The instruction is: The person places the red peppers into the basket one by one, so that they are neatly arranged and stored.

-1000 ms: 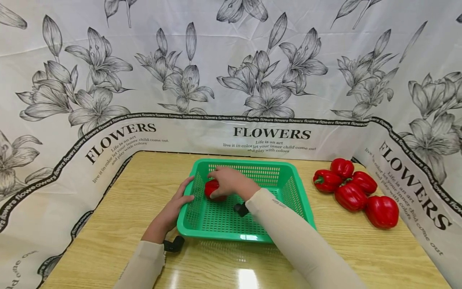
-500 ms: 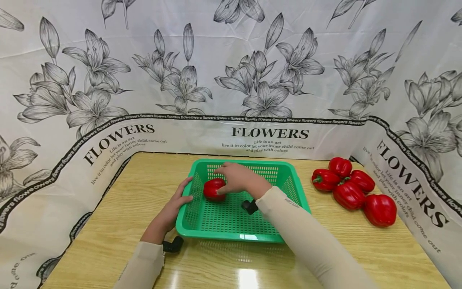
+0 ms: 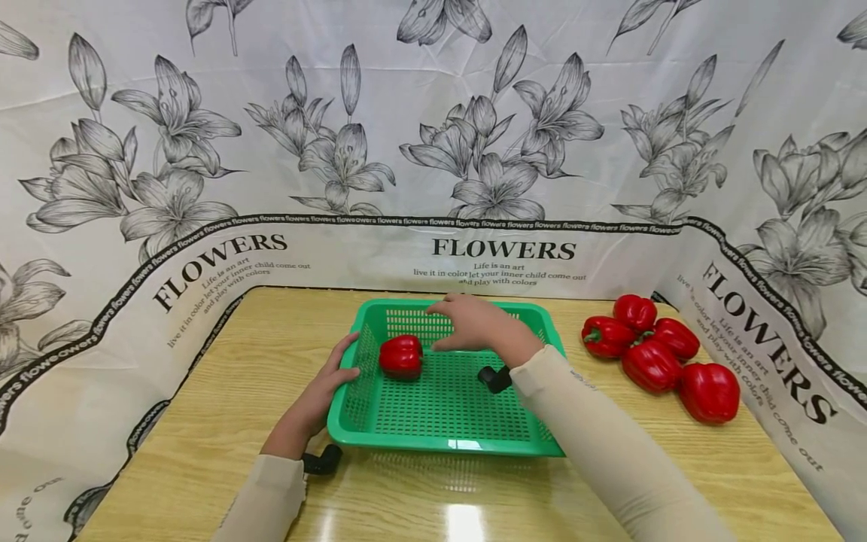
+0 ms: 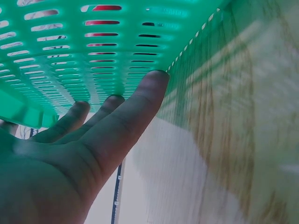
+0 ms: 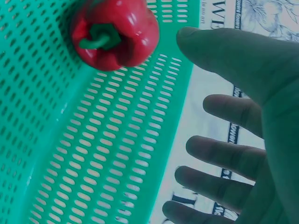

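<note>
A green plastic basket [image 3: 447, 446] with slotted walls stands on the wooden table. Inside it, near the left wall, one red bell pepper [image 3: 401, 357] lies on its side; the right wrist view shows its green stem. My left hand [image 3: 325, 384] holds the basket's left rim, thumb over the edge, other fingers against the outer wall in the left wrist view. Over the back part of the basket hovers my right hand [image 3: 477, 324], fingers spread and apart from the pepper, with nothing in its grasp.
Several more red bell peppers [image 3: 652, 366] sit clustered on the table to the right of the basket. Behind and at both sides hangs a white cloth [image 3: 379, 252] with flower drawings. The wooden table [image 3: 284, 324] extends around the basket.
My right hand has let go of the bell pepper and moved right and slightly up, its fingers spreading. The pepper stays in the basket's left part. My left hand keeps its place on the rim.
</note>
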A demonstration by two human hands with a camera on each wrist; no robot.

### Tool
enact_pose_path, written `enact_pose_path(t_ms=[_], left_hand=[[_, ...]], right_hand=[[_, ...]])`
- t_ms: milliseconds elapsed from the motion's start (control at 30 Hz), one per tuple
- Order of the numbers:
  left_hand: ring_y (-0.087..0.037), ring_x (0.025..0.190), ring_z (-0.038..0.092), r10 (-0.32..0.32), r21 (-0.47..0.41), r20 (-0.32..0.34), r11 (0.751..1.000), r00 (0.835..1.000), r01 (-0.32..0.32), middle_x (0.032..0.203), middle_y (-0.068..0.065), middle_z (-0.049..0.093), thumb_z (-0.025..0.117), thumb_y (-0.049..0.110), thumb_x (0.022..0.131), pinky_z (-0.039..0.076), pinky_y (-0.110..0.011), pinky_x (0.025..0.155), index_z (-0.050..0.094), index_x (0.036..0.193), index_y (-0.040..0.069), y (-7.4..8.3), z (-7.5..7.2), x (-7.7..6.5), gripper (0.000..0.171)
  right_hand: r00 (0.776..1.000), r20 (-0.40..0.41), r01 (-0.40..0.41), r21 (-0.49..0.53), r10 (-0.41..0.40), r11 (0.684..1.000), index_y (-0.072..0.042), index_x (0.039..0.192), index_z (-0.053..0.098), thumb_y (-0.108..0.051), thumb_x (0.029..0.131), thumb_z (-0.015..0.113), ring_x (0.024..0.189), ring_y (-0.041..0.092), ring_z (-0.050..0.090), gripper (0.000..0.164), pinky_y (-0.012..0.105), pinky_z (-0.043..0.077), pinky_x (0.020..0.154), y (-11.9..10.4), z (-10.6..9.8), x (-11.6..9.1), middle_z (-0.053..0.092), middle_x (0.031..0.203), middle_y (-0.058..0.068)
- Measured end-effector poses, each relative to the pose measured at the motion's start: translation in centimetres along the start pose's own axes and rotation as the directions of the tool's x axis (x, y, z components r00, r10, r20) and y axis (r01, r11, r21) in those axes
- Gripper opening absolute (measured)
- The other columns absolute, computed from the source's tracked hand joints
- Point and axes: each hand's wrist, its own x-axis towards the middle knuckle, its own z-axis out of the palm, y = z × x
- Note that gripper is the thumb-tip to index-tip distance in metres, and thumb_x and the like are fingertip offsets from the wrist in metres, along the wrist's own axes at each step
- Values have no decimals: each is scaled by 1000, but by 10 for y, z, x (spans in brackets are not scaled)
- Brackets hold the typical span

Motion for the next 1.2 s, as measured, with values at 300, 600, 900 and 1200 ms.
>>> enact_pose_path(t_ms=[300, 600, 900, 1200], left_hand=[[-41, 126, 36, -5, 2, 4, 1000, 1000, 5, 151, -3, 6, 38, 26, 96, 46, -44, 87, 14, 137, 51, 1, 0, -1, 54], [-41, 124, 37, -4, 1, -1, 1000, 1000, 4, 150, -2, 7, 38, 26, 97, 46, -44, 86, 14, 138, 50, 3, 1, -2, 54], [-41, 124, 37, -6, -2, -8, 1000, 1000, 6, 150, -2, 7, 39, 26, 96, 46, -43, 86, 14, 138, 49, 4, -1, -2, 54], [-42, 126, 34, -2, -11, 17, 1000, 1000, 2, 151, -3, 5, 39, 28, 96, 46, -44, 87, 13, 139, 48, 2, -3, -1, 54]], right_hand=[[997, -75, 27, -16, -28, 1000, -21, 131, 49, -50, 75, 66, 122, 26, 45, 65, 43, 39, 99, 12, -14, -20, 47, 134, 6], [994, -112, -9, -37, 5, 999, -20, 132, 48, -48, 79, 62, 121, 29, 46, 61, 47, 39, 98, 25, -27, -41, 47, 134, 7], [990, -135, -49, -52, 42, 997, -24, 134, 45, -48, 83, 58, 120, 31, 46, 58, 50, 38, 96, 36, -41, -57, 45, 135, 10], [987, -140, -88, -31, 83, 996, -18, 133, 46, -44, 83, 59, 124, 34, 42, 58, 52, 36, 98, 51, -45, -74, 44, 136, 12]])
